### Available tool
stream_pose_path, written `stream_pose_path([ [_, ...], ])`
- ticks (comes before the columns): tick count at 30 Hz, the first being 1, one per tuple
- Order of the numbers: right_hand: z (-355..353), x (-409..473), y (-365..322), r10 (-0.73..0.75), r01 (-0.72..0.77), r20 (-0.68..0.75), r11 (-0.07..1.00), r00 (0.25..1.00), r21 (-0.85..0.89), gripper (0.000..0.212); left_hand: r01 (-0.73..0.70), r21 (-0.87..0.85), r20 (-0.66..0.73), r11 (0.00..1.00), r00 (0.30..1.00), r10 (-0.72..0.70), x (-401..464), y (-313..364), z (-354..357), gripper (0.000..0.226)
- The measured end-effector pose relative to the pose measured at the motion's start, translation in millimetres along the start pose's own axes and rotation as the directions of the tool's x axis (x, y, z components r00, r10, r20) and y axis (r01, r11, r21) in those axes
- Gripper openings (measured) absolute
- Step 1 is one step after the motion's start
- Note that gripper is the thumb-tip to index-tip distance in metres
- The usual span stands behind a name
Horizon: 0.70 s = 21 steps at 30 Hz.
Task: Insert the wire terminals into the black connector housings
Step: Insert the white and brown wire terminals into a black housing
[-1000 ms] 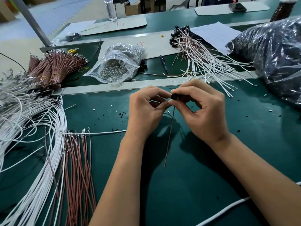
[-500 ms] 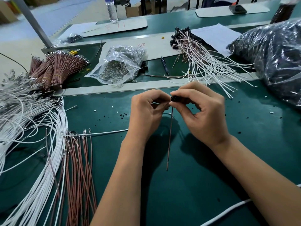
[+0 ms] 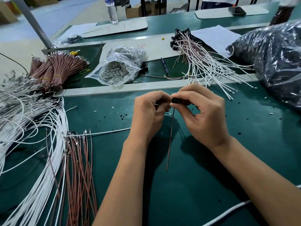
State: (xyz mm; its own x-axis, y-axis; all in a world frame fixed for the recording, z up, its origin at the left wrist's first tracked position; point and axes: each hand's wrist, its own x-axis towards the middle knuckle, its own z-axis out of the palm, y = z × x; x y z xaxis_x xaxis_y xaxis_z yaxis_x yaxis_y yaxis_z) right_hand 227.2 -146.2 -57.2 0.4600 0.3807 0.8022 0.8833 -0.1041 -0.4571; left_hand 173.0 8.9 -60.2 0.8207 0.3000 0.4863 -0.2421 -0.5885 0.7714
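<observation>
My right hand (image 3: 203,115) pinches a small black connector housing (image 3: 175,100) above the green mat. From the housing a brown wire (image 3: 169,141) hangs straight down, its free end near the mat. My left hand (image 3: 149,115) is curled beside the housing, fingertips pinching a white wire (image 3: 105,132) whose length runs left across the mat; the pinched end is hidden. Loose brown wires with terminals (image 3: 79,168) and white wires (image 3: 32,144) lie at the left.
A heap of finished white and brown wires with black housings (image 3: 200,57) lies at the back. A clear bag of metal parts (image 3: 118,67), bundled brown wires (image 3: 53,69), a pen (image 3: 164,66) and a big dark bag (image 3: 276,59) surround the mat.
Both hands stay together at the housing with only small finger shifts. The hanging brown wire has swung a little nearer vertical.
</observation>
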Motion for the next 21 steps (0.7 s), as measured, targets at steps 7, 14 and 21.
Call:
stream_pose_path([
  [7, 0.1, -0.2, -0.4, 0.007, -0.007, -0.041, 1.000, 0.999, -0.021, 0.009, 0.053, -0.069, 0.037, 0.996, 0.998, -0.051, -0.6, 0.6, -0.9, 0.009],
  [14, -0.9, 0.9, -1.4, 0.011, -0.012, -0.059, 1.000, 0.998, -0.018, 0.009, 0.160, -0.285, 0.217, 0.945, 0.971, -0.098, 0.8, 3.2, -5.2, 0.021],
  [21, 4.3, -1.0, -4.1, 0.010, -0.009, -0.021, 1.000, 1.000, 0.009, 0.008, 0.160, -0.311, 0.156, 0.937, 0.981, -0.116, -2.3, 0.1, -4.5, 0.015],
])
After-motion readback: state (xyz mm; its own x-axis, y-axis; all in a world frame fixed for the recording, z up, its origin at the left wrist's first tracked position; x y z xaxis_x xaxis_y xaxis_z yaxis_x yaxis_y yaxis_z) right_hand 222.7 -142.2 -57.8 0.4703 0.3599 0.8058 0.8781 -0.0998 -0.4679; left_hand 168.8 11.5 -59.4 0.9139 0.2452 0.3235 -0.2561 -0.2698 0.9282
